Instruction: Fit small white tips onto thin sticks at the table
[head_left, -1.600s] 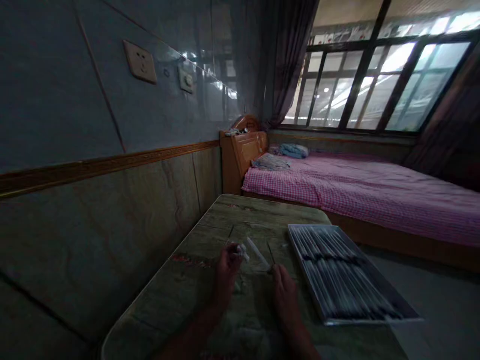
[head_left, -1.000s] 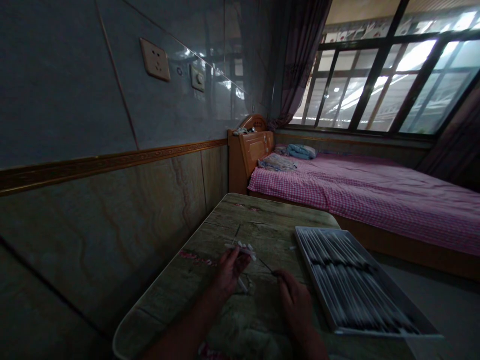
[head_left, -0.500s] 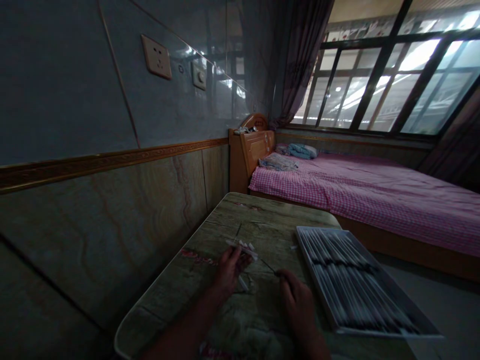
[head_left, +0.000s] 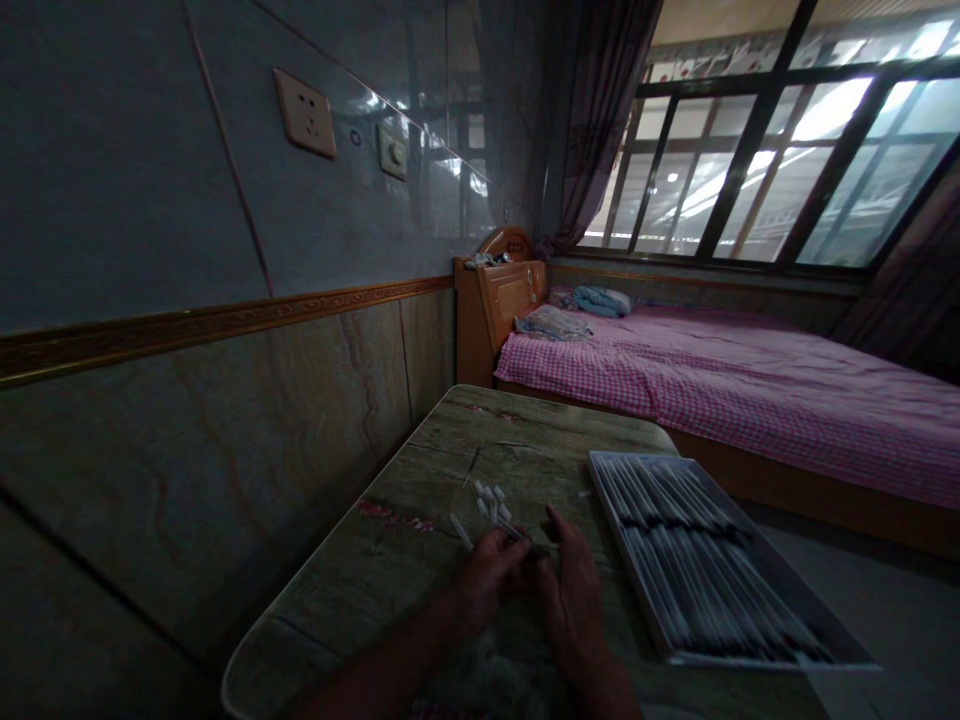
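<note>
My left hand is closed around a thin, pale, see-through tube, its end pointing up and left. My right hand meets it at the fingertips, with the index finger raised and the thumb bent in. Something small and dark shows between the two hands; its shape is hidden by the fingers. Just beyond them, several short white caps lie in a cluster on the table. A slim clear strip lies left of the caps.
On the right of the wood-patterned table lies a shallow white tray full of slender pale sticks with dark parts. Tiled wall runs along the left. A bed with a pink checked cover stands beyond the table.
My left hand has drawn back from the white caps, uncovering them. My right hand, which held a thin dark stick apart from the left, has come in against the left hand.
</note>
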